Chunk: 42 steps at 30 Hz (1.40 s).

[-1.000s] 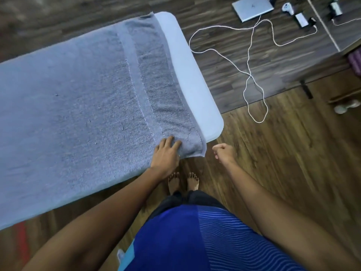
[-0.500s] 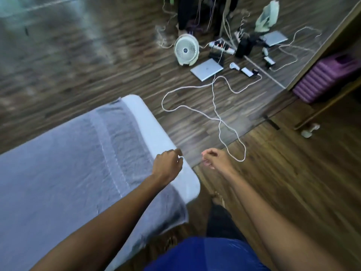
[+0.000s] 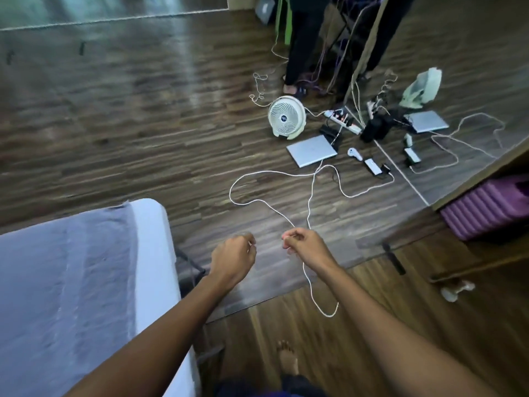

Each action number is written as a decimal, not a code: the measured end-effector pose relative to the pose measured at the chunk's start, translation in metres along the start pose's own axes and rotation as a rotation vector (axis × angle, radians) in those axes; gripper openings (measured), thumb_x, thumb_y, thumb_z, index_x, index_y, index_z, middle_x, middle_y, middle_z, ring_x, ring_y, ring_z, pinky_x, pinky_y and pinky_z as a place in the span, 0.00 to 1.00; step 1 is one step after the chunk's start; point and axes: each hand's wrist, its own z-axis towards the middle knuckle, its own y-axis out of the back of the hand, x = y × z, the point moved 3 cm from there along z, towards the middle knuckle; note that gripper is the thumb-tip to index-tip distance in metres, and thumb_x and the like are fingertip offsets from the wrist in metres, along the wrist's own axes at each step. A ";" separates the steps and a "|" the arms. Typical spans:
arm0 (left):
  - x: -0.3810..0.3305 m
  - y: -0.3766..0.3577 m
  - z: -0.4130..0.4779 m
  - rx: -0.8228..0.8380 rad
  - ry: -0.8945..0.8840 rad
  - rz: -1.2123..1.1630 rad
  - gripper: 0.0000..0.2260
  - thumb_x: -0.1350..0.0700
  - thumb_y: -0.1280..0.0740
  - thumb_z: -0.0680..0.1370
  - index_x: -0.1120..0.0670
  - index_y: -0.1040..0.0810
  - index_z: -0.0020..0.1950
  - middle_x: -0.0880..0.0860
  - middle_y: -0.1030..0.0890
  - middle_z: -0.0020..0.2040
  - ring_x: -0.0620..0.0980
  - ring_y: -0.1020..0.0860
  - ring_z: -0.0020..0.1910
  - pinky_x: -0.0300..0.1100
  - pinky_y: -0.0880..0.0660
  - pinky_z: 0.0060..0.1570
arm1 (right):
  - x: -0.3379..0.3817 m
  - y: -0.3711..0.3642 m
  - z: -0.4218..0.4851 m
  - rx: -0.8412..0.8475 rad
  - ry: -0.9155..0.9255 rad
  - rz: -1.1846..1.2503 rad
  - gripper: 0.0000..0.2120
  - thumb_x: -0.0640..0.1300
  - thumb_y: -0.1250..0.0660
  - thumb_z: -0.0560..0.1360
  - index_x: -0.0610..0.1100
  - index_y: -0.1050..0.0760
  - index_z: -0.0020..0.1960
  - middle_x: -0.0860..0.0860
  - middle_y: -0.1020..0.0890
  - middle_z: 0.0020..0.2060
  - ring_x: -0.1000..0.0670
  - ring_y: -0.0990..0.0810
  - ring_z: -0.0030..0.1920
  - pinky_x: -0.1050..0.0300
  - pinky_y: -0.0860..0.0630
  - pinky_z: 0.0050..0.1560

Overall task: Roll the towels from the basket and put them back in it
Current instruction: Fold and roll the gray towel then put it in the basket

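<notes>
The person is standing by the corner of the counter (image 3: 151, 253) with both arms reaching out over the floor (image 3: 143, 124). The left hand (image 3: 233, 259) is hovering just off the counter's edge, fingers curled under into a loose fist with nothing showing in it. The right hand (image 3: 306, 245) is hanging close beside it, also curled, thumb meeting forefinger. A thin white cable (image 3: 309, 202) is looping across the floor beyond that hand and seems to be passing under it rather than being held.

The towel (image 3: 71, 267) is lying to the left of the left hand, spread flat over the counter and touched by neither hand. It is showing no fold or roll. No basket and no rolled towel are appearing anywhere, so I judge the work on this towel is not yet started: it is waiting to be rolled up from one end and carried to the basket, wherever that is standing.

The towel is looking like soft grey-blue terry, with a smoother woven band crossing it near the end closest to the hands. The counter top is showing pale, smooth and padded, with a rounded corner. The floor is gleaming in dark wood-grain strips. Well beyond the right hand a round white fan (image 3: 287, 116) and a flat silver laptop (image 3: 311, 150) are sitting on the floor.
</notes>
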 end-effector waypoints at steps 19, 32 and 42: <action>0.222 0.094 -0.012 -0.502 0.928 -0.232 0.08 0.53 0.39 0.77 0.50 0.21 0.50 0.53 0.17 0.49 0.58 0.21 0.50 0.47 0.26 0.47 | 0.170 -0.294 0.170 0.828 0.485 -0.610 0.12 0.36 0.34 0.73 0.52 0.22 0.38 0.53 0.18 0.34 0.52 0.20 0.35 0.54 0.23 0.47; 0.212 -0.009 -0.088 -0.561 1.722 -0.432 0.16 0.58 0.37 0.77 0.54 0.26 0.64 0.57 0.29 0.67 0.60 0.29 0.64 0.52 0.28 0.59 | 0.161 -0.459 0.205 1.347 1.211 -1.258 0.09 0.35 0.34 0.71 0.42 0.22 0.50 0.41 0.22 0.51 0.38 0.22 0.54 0.50 0.27 0.52; 0.184 -0.050 -0.069 -0.401 1.714 -0.509 0.29 0.53 0.37 0.79 0.49 0.44 0.78 0.56 0.47 0.79 0.58 0.47 0.77 0.56 0.42 0.72 | 0.158 -0.445 0.233 1.451 1.489 -1.368 0.25 0.32 0.35 0.72 0.44 0.28 0.68 0.43 0.30 0.64 0.39 0.32 0.64 0.46 0.32 0.64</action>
